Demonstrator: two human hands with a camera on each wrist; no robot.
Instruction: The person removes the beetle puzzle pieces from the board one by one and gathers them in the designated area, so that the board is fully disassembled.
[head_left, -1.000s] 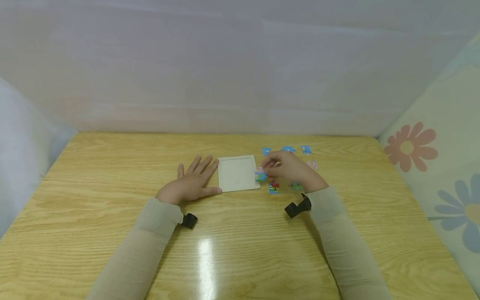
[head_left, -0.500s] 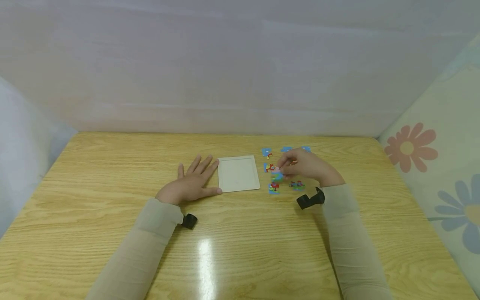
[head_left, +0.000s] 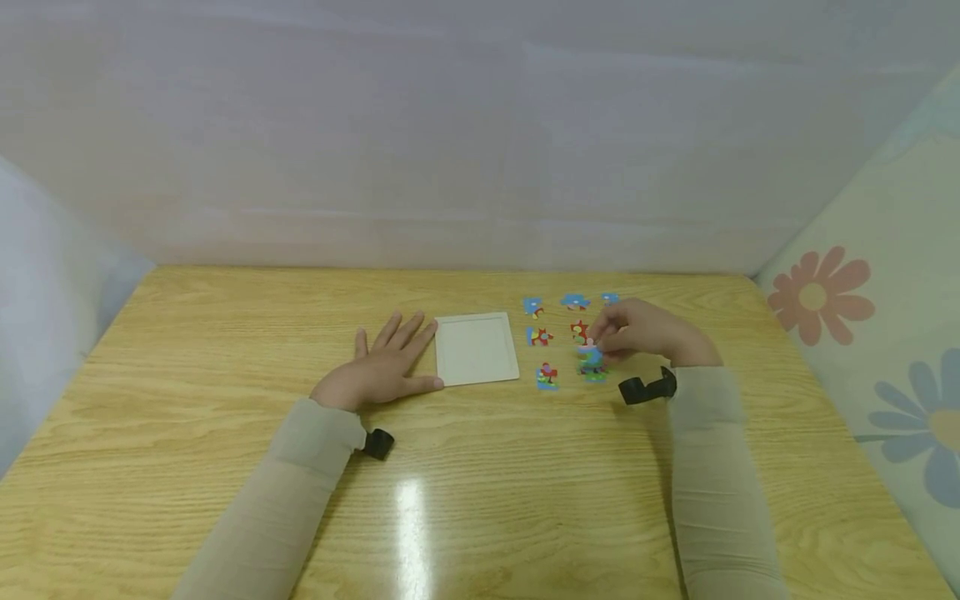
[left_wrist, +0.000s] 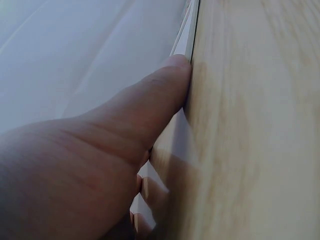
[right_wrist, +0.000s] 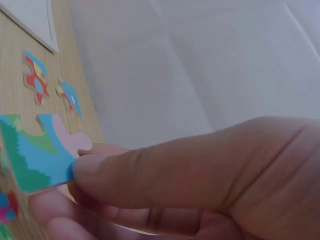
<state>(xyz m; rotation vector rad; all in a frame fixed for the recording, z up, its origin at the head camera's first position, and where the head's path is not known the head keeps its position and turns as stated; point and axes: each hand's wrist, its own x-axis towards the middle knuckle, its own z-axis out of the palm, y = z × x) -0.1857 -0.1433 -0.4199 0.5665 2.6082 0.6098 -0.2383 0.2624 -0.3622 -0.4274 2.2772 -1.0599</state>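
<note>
Between thumb and fingers my right hand (head_left: pixel 637 329) pinches a jigsaw puzzle piece (right_wrist: pixel 37 152), blue and green with a pink knob, held above the table among other pieces. My left hand (head_left: pixel 378 371) lies flat with spread fingers, thumb and fingertips touching the left side of a pale square puzzle tray (head_left: pixel 477 348). In the left wrist view the thumb (left_wrist: pixel 150 95) meets the tray's edge. Just left of the held piece lies a red piece (head_left: pixel 579 332); a red and blue piece (head_left: pixel 539 337) lies nearer the tray.
Several more pieces lie right of the tray: a blue corner piece (head_left: pixel 532 307), a blue cloud-like piece (head_left: pixel 575 301), and a piece with a red shape (head_left: pixel 547 376). The wooden table (head_left: pixel 480 500) ends at a pale cloth backdrop (head_left: pixel 480 150).
My right hand has moved right, away from the tray's right edge, carrying the pinched puzzle piece over the loose pieces. My left hand has stayed in place.
</note>
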